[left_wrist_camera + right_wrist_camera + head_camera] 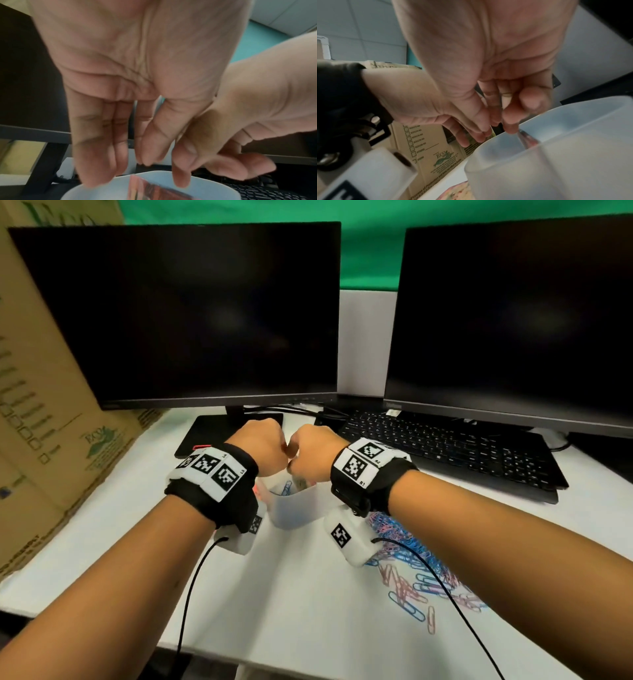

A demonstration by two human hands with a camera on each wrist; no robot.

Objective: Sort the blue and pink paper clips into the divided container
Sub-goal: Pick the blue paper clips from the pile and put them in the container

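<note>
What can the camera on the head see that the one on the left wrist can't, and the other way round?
Only the head view shows the mixed pile of blue and pink paper clips on the white desk, the two dark monitors, the marker-tagged wristbands and the backs of the hands. Only the left wrist view shows the left hand from the palm side, fingers hanging straight and holding nothing, with the right hand alongside. Both show the hands close together over the translucent container, the keyboard beyond.

the brown cardboard box [426, 152] carries a green "eco" logo. its checkbox list reads "ech174-rd", "others" and "300m".
</note>
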